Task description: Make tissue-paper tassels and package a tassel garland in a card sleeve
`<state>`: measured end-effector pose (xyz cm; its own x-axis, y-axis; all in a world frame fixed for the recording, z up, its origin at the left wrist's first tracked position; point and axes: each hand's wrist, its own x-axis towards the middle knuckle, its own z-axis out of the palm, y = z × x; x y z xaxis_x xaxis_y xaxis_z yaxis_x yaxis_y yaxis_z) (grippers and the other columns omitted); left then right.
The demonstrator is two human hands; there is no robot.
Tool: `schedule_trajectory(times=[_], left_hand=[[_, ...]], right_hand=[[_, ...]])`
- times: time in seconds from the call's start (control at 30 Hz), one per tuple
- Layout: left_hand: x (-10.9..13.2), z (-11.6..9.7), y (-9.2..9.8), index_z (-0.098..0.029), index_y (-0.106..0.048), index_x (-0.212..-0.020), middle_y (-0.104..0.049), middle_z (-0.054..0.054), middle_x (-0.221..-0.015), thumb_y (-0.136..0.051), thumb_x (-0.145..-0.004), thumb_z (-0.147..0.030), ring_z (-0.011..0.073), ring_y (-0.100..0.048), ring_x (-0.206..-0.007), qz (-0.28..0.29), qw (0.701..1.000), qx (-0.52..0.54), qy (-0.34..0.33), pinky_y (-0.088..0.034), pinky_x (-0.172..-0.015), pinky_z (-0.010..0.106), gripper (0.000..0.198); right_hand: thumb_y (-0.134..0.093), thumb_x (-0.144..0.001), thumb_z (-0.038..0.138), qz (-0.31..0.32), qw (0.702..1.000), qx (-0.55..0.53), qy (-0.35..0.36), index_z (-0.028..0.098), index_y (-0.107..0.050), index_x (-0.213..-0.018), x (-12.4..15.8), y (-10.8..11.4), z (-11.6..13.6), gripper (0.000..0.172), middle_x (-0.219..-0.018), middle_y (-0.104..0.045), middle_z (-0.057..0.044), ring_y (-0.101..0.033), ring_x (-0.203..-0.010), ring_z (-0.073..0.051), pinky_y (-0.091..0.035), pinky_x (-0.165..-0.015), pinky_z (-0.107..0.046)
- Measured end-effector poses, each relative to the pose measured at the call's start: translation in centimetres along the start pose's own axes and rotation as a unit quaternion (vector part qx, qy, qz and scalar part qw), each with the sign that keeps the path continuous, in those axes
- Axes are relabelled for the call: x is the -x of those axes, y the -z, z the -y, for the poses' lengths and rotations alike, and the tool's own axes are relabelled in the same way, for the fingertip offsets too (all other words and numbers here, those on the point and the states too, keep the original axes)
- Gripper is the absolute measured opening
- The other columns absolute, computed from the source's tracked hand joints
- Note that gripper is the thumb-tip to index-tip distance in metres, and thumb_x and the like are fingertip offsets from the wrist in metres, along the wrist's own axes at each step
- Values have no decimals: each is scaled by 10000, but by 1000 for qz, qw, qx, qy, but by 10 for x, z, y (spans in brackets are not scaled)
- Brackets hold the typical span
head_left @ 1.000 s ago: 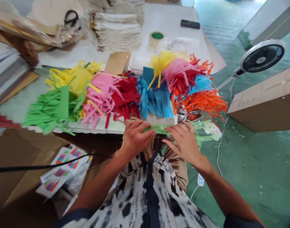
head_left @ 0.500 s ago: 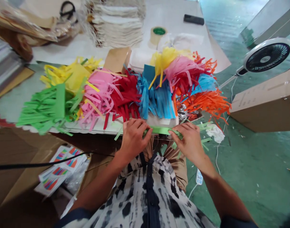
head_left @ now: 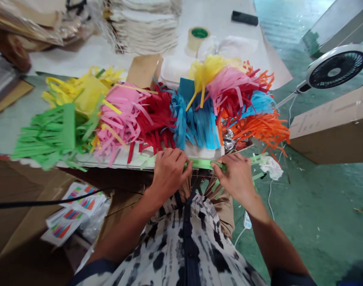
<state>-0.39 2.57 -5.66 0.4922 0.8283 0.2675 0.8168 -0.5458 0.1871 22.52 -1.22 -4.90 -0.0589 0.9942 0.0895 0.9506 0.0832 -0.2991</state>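
Note:
Between my two hands, at the table's near edge, a light green tissue-paper tassel (head_left: 201, 163) is held stretched, its fringe strips sticking out past both hands. My left hand (head_left: 171, 170) is closed round its left part, thumb against the fingers. Closed on the right part is my right hand (head_left: 235, 173), also pinching with the thumb. Just beyond lie fringed paper bunches: green (head_left: 47, 131), yellow (head_left: 90, 93), pink (head_left: 121, 115), red (head_left: 156, 115) and blue (head_left: 196, 123). Farther right a second heap holds yellow, pink, red, blue and orange fringe (head_left: 258, 129).
Behind the fringe are a tape roll (head_left: 198, 39), a black bar-shaped object (head_left: 244, 18) and a white stack (head_left: 145, 28). A fan (head_left: 337, 67) and a cardboard box (head_left: 333, 127) stand at right. Below left, an open carton (head_left: 29, 222) holds printed cards (head_left: 60, 232).
Both hands keep the same hold on the green tassel, with only slight finger movement. The camera view has shifted a little.

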Motion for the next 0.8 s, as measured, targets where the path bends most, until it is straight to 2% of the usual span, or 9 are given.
schedule_trajectory(times=[0.1,0.2,0.33,0.4,0.47,0.57,0.67,0.73,0.8], left_hand=[[0,0,-2,-188,-652,-904,-681,73,-942,-617,-1001,-307,271,-563,-904,-6,1000,-16,-1,-374,-806,435,158],[0,0,-2,-186,-661,-916,-681,80,-944,-636,-992,-329,277,-562,-903,-8,1000,-29,-2,-368,-798,437,164],[-1,0,0,-186,-663,-897,-683,77,-944,-654,-990,-356,280,-572,-914,-7,999,-38,-9,-374,-818,450,195],[-1,3,2,-186,-668,-887,-689,77,-953,-677,-983,-392,282,-578,-929,-4,1000,-30,0,-382,-825,448,228],[1,11,6,-187,-679,-874,-698,77,-975,-689,-979,-421,275,-583,-937,-10,1000,-4,15,-394,-823,431,257],[7,29,15,-192,-698,-846,-707,77,-994,-668,-997,-400,260,-588,-938,-52,997,21,54,-410,-823,402,258],[12,43,27,-193,-693,-803,-702,89,-977,-692,-975,-397,285,-598,-963,-91,988,-25,120,-420,-829,415,267],[13,44,34,-187,-691,-823,-703,107,-995,-716,-953,-383,312,-608,-991,-134,975,-64,165,-436,-843,440,237],[12,32,36,-176,-696,-898,-716,122,-1024,-707,-955,-324,312,-627,-1002,-207,964,-61,157,-470,-867,454,159]], right_hand=[[-655,-985,413,10,1000,29,5,217,-710,-886,0,2,1,226,-884,-755,-49,-627,-953,-287,-305,-813,-409],[-632,-990,385,-51,995,83,4,204,-712,-996,6,5,5,198,-995,-759,-92,-608,-1022,-317,-345,-915,-465],[-602,-978,191,-121,981,86,122,236,-676,-1279,22,3,11,314,-1257,-752,-82,-580,-1203,-310,-271,-1134,-552],[-610,-974,166,-106,977,63,176,243,-675,-1301,29,-2,12,342,-1229,-774,-53,-609,-1177,-281,-282,-1126,-527],[-620,-981,186,-100,979,53,172,228,-683,-1299,33,-7,11,327,-1208,-783,-54,-634,-1147,-270,-306,-1082,-511],[-614,-985,199,-92,983,48,152,223,-690,-1312,35,-9,8,337,-1233,-775,-68,-643,-1157,-273,-306,-1065,-514],[-609,-985,202,-83,984,45,150,227,-693,-1322,36,-8,6,348,-1240,-770,-73,-640,-1169,-277,-288,-1096,-527],[-609,-987,208,-76,985,48,149,229,-690,-1332,36,-6,7,355,-1235,-769,-74,-636,-1167,-279,-273,-1115,-538],[-609,-989,208,-72,985,53,148,227,-686,-1347,36,-4,9,367,-1224,-767,-76,-634,-1159,-278,-264,-1124,-545]])
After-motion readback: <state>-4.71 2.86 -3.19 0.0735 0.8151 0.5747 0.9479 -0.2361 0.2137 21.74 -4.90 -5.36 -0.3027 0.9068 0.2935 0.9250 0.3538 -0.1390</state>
